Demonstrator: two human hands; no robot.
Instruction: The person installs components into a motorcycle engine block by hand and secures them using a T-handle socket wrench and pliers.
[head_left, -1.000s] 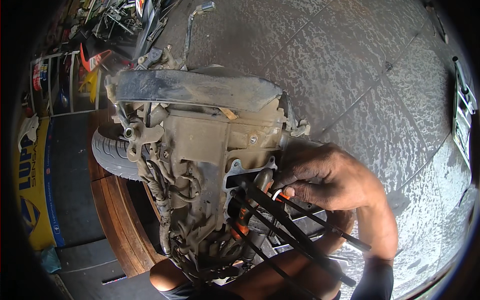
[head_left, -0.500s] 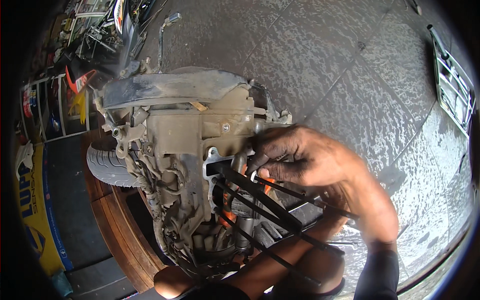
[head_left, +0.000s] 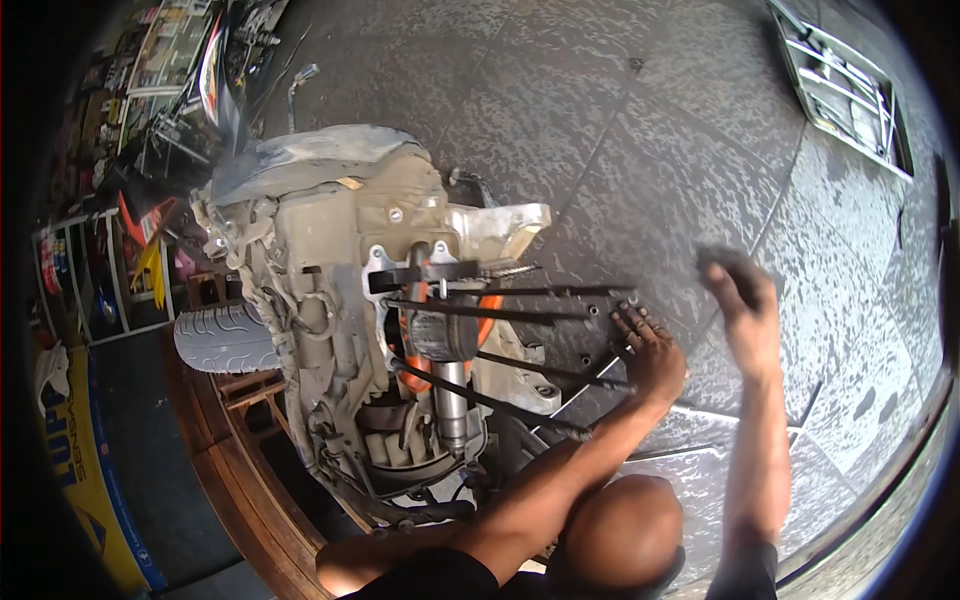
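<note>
A greasy motorcycle engine (head_left: pixel 330 240) lies on its side, with several long black studs (head_left: pixel 540 375) sticking out to the right. Between the studs sits a dark piston (head_left: pixel 445 336), and orange-red curved parts (head_left: pixel 414 345) show beside it. My left hand (head_left: pixel 650 345) is past the stud ends, fingers spread and pointing away, by a few small nut-like pieces (head_left: pixel 594 310) on the floor. Farther right, my right hand (head_left: pixel 742 295) is raised apart from the engine. Motion smears its fingers, so whether it holds anything is unclear.
A metal frame (head_left: pixel 850 100) lies on the tiled floor at the far right. Thin metal rods (head_left: pixel 690 455) rest close to my knee. A tyre (head_left: pixel 225 340) and a curved wooden edge (head_left: pixel 215 455) are at the left, with shelves (head_left: pixel 105 265) behind.
My right hand has left the studs and moved right. My left hand, mostly hidden before, now shows beyond the stud ends. The view has shifted, and the piston shows more fully.
</note>
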